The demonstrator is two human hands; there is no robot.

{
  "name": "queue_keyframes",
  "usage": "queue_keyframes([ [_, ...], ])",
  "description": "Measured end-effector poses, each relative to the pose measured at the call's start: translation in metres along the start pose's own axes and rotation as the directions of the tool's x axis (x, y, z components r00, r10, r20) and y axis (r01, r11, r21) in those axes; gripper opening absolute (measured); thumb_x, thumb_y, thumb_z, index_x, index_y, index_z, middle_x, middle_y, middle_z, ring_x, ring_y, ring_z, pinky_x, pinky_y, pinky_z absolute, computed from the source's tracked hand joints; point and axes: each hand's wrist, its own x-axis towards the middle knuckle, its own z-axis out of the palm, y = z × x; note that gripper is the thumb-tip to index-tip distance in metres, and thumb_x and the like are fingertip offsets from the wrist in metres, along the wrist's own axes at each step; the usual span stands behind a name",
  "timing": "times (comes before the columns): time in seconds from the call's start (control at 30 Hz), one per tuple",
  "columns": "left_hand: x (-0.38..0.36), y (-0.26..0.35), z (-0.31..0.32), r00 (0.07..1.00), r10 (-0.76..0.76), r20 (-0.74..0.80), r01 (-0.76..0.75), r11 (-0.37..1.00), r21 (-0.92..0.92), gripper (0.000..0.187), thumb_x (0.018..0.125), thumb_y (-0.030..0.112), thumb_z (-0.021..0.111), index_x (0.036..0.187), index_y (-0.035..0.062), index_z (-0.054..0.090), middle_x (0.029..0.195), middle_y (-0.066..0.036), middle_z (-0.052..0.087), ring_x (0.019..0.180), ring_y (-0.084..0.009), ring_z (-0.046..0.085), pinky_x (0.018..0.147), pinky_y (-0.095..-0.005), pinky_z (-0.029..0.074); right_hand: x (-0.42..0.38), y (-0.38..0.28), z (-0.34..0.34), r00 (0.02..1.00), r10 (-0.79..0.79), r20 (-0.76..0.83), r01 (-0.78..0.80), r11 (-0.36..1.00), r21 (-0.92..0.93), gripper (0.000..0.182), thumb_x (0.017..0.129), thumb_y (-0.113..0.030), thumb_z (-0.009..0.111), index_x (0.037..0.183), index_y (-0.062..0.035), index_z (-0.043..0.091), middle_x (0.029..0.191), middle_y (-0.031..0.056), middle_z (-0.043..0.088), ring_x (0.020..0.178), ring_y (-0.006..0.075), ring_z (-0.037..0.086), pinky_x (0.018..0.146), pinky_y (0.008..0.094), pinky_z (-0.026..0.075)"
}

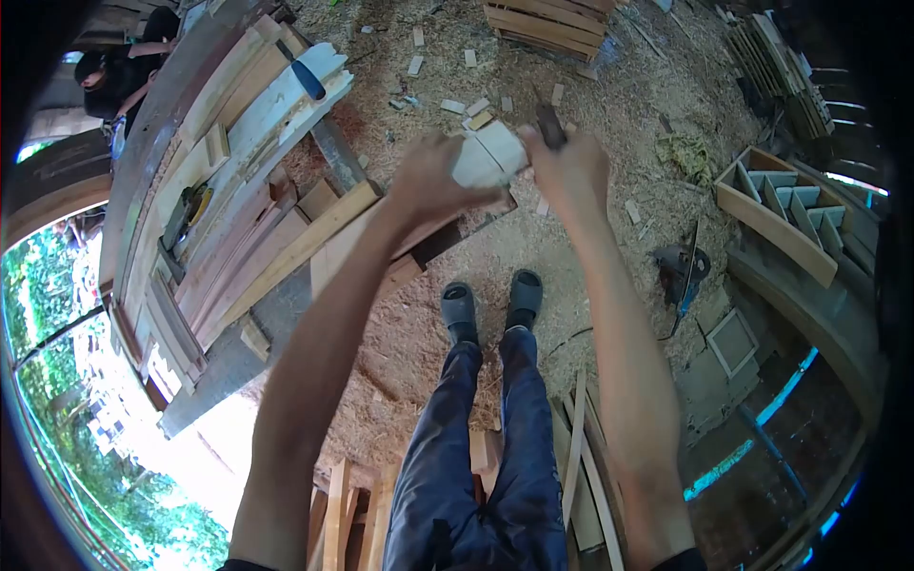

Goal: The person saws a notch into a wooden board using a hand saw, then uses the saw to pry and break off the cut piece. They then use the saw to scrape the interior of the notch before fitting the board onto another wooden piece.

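A pale wooden piece, with a dark line across it, is held out over the floor in front of me. My left hand is at its left side, fingers bent against it. My right hand is closed round a dark-handled tool at the right end of the piece. The tool's far end is too small to make out. Under my left hand, the end of a board sticks out from the bench.
Long boards and a blue-handled tool lie on the bench at left. A person is at the upper left. A divided wooden box and a power tool are at right. Offcuts and shavings cover the floor.
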Motion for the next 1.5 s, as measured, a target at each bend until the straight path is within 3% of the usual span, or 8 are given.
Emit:
queue_keyframes([
  [0.07, -0.016, 0.008, 0.024, 0.884, 0.234, -0.405, -0.181, 0.970, 0.165, 0.086, 0.060, 0.055, 0.078, 0.121, -0.0005, 0.056, 0.113, -0.016, 0.053, 0.106, -0.0345, 0.048, 0.090, -0.0438, 0.042, -0.034, 0.004, -0.018, 0.991, -0.119, -0.062, 0.107, 0.980, -0.168, 0.033, 0.084, -0.029, 0.071, 0.080, 0.0034, 0.066, 0.060, 0.0162, 0.062, 0.054, 0.0211, 0.064, 0.051, 0.0323, 0.048],
  [0.27, -0.024, 0.022, 0.025, 0.926, 0.131, -0.354, -0.083, 0.986, 0.147, 0.088, 0.056, 0.046, 0.080, 0.123, -0.0009, 0.049, 0.115, -0.018, 0.049, 0.112, -0.0361, 0.045, 0.095, -0.0478, 0.039, -0.106, 0.042, -0.069, 0.988, -0.122, -0.093, 0.128, 0.990, 0.054, 0.044, 0.091, -0.037, 0.064, 0.069, 0.0000, 0.056, 0.052, 0.0000, 0.048, 0.046, 0.0102, 0.045, 0.045, 0.0282, 0.035],
  [0.33, -0.020, 0.012, 0.019, 0.924, 0.133, -0.359, -0.112, 0.991, 0.078, 0.087, 0.056, 0.047, 0.080, 0.121, -0.0016, 0.050, 0.114, -0.017, 0.049, 0.112, -0.0361, 0.045, 0.096, -0.0479, 0.038, -0.126, 0.040, -0.076, 0.998, 0.047, 0.045, -0.063, 0.857, 0.511, 0.048, 0.094, -0.040, 0.060, 0.064, -0.0034, 0.051, 0.053, -0.0045, 0.042, 0.047, 0.0066, 0.041, 0.043, 0.0263, 0.029],
  [0.63, -0.025, -0.010, 0.019, 0.899, 0.258, -0.355, -0.237, 0.966, 0.103, 0.076, 0.066, 0.041, 0.075, 0.121, -0.0034, 0.048, 0.116, -0.020, 0.049, 0.112, -0.0372, 0.045, 0.099, -0.0458, 0.036, -0.182, 0.051, -0.076, 0.991, -0.066, 0.115, 0.032, 0.961, 0.274, 0.046, 0.096, -0.037, 0.056, 0.064, -0.0031, 0.054, 0.053, -0.0024, 0.046, 0.049, 0.0071, 0.042, 0.047, 0.0262, 0.031],
  [0.73, -0.025, -0.005, 0.023, 0.815, -0.061, -0.577, 0.056, 0.998, -0.026, 0.044, 0.094, 0.027, 0.042, 0.127, -0.0023, 0.047, 0.126, -0.021, 0.048, 0.122, -0.0365, 0.042, 0.104, -0.0472, 0.032, -0.180, 0.067, -0.070, 0.984, -0.073, 0.165, 0.016, 0.945, 0.327, 0.045, 0.095, -0.036, 0.056, 0.066, -0.0022, 0.055, 0.055, -0.0020, 0.047, 0.050, 0.0074, 0.041, 0.047, 0.0265, 0.030],
  [0.87, 0.008, -0.021, 0.044, 0.736, -0.134, -0.664, 0.347, 0.916, 0.201, 0.048, 0.098, 0.035, 0.032, 0.128, 0.0011, 0.050, 0.139, -0.023, 0.044, 0.129, -0.0358, 0.040, 0.106, -0.0473, 0.032, -0.176, 0.077, -0.068, 0.962, -0.060, 0.266, -0.074, 0.883, 0.464, 0.046, 0.095, -0.035, 0.057, 0.064, -0.0016, 0.053, 0.056, -0.0017, 0.047, 0.051, 0.0068, 0.041, 0.047, 0.0265, 0.029],
  [0.93, 0.001, -0.001, 0.015, 0.858, -0.394, -0.330, 0.413, 0.911, -0.015, 0.052, 0.098, 0.039, 0.027, 0.121, 0.0037, 0.058, 0.132, -0.025, 0.052, 0.122, -0.0364, 0.050, 0.103, -0.0473, 0.037, -0.182, 0.071, -0.076, 0.956, -0.032, 0.291, -0.112, 0.879, 0.464, 0.046, 0.095, -0.035, 0.057, 0.063, -0.0017, 0.052, 0.055, -0.0018, 0.047, 0.050, 0.0066, 0.041, 0.046, 0.0264, 0.029],
  [1.5, -0.003, 0.018, 0.007, 0.760, -0.483, -0.435, 0.524, 0.851, -0.030, 0.049, 0.097, 0.035, 0.031, 0.096, 0.0026, 0.068, 0.103, -0.024, 0.067, 0.097, -0.0393, 0.063, 0.096, -0.0461, 0.041, -0.146, 0.108, -0.058, 0.949, -0.146, 0.279, 0.073, 0.964, 0.256, 0.051, 0.094, -0.037, 0.059, 0.058, -0.0026, 0.047, 0.053, -0.0008, 0.046, 0.048, 0.0079, 0.042, 0.045, 0.0268, 0.030],
])
